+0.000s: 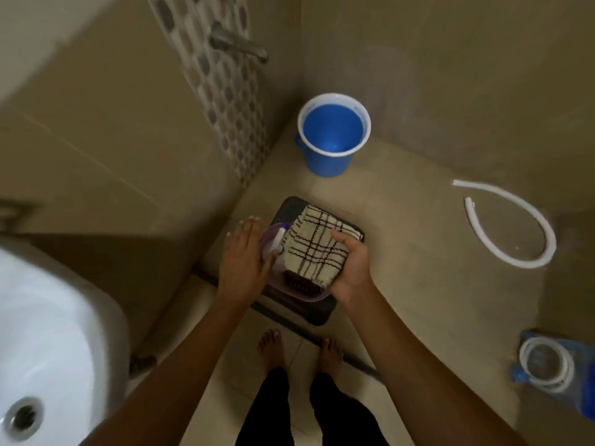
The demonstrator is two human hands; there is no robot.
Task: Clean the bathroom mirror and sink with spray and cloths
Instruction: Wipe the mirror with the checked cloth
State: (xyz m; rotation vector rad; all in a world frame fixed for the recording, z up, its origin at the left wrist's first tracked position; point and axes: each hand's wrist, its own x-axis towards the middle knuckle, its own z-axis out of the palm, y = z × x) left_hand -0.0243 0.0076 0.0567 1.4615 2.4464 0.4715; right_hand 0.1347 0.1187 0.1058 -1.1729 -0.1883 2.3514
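Note:
A cream cloth with dark check lines (317, 244) lies folded over a pink plastic basin (306, 292) that stands on a dark stool (289, 206). My right hand (351, 268) grips the cloth's right edge, thumb on top. My left hand (246, 255) is flat with fingers spread, next to the basin's left rim. A spray bottle (277, 249) with a white and purple head pokes out of the basin between my left hand and the cloth. The white sink (48, 333) with its metal drain fills the lower left. The mirror is out of view.
A blue bucket (333, 135) stands in the far corner under a wall tap (238, 46). A white hose (515, 226) curls on the floor at right. A blue bag with coiled white tubing (553, 368) lies at the right edge. My bare feet (301, 350) stand just behind the stool.

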